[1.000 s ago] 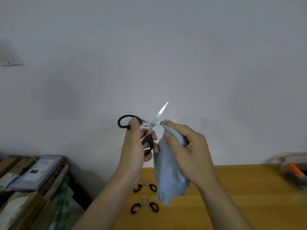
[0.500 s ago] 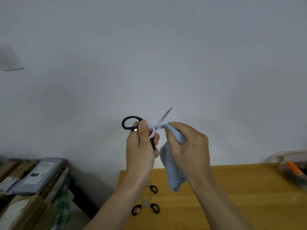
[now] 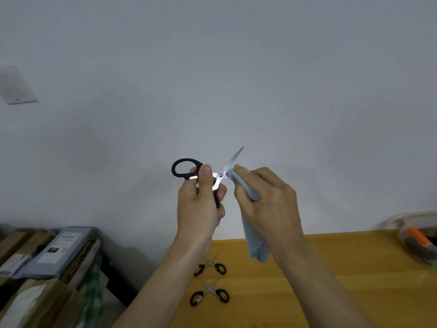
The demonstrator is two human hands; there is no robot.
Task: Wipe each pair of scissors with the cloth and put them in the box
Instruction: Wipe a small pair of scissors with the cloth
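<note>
Above wooden table (image 3: 331, 268): left hand (image 3: 198, 209) gripping scissors (image 3: 222, 171) (blades open), right hand (image 3: 267, 204) pinching cloth (image 3: 255, 242).

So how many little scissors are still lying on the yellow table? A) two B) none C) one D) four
A: two small pairs of scissors lie spread open on the table, one nearer than the other, while the left hand holds a bigger black-handled pair up in the air and the right hand presses the cloth against a blade.
</note>
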